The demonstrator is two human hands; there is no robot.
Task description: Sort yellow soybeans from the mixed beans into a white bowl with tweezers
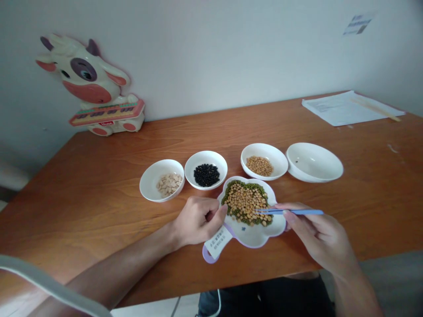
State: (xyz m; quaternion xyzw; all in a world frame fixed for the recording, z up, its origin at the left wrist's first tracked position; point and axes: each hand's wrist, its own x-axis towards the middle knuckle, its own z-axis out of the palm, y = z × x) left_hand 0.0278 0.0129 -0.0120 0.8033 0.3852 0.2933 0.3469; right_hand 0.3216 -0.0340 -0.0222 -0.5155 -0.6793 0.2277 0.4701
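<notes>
A white flower-shaped plate with a purple rim and handle holds yellow-tan split peas mixed with small green beans. My left hand is closed at the plate's left edge, its thumb along the rim; the curled fingers are partly hidden. In my right hand is a slim blue fork, pinched between thumb and fingers. The fork lies nearly level, and its tines are over the peas. Some right fingers are hidden beside the plate's right rim. A white paper label with print covers part of the handle.
Behind the plate stand white bowls: one with pale flat seeds, one with black beans, one with tan beans, and a bowl with tiny dark specks. Farther back are a cow toy keyboard and papers under a stick.
</notes>
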